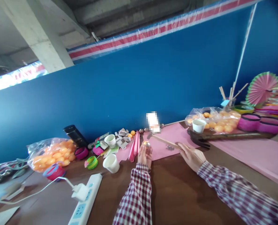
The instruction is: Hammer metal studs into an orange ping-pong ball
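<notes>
My left hand (144,156) is closed around a small shiny round metal piece (146,144), held up above the pink paper (176,134). In my right hand (192,156) is the wooden handle of a small hammer (165,141), gripped near its end. The hammer's dark head points left and sits just above and right of the shiny piece; whether they touch I cannot tell. On the paper between my hands lies a small heap of grey metal bits (170,147). Folded pink paper strips (135,146) lie left of my left hand.
A large claw hammer (232,136) lies at the right. Bags of orange balls (56,156) stand on both sides, with white cups (111,163) nearby. A power strip (88,193) with a plugged-in cable is at the front left. The blue partition (106,93) borders the back.
</notes>
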Demonstrator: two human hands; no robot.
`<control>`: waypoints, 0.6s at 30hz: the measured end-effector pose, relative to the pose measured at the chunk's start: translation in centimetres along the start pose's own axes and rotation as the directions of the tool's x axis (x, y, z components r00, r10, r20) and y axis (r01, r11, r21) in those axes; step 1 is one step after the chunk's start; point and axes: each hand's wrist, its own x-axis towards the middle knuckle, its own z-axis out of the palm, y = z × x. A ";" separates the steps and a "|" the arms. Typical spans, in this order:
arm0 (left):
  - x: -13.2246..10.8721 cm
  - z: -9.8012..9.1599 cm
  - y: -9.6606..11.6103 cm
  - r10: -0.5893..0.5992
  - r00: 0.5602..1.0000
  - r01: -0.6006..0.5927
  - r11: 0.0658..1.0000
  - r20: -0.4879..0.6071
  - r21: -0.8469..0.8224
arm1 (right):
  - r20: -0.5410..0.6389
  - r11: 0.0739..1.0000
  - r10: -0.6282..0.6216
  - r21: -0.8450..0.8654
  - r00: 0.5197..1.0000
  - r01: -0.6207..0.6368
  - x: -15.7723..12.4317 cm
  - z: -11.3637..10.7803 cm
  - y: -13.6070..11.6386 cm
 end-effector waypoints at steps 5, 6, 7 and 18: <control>-0.5 0.5 0.3 0.029 1.000 -0.029 0.999 0.004 -0.022 | -0.011 1.000 -0.015 -0.016 1.000 0.015 -0.4 -0.2 0.3; -0.5 0.5 0.3 0.039 0.999 -0.039 0.999 -0.009 -0.025 | -0.004 1.000 -0.021 -0.021 1.000 0.021 -0.3 -0.2 0.3; -0.6 0.5 0.3 0.046 0.999 -0.046 0.999 -0.019 -0.026 | 0.013 0.999 -0.033 -0.030 0.999 0.033 -0.3 -0.2 0.3; -0.7 1.0 0.6 -0.051 0.994 0.045 0.997 -0.098 -0.060 | 0.089 0.998 -0.059 -0.027 0.994 0.062 -0.3 -0.1 -0.2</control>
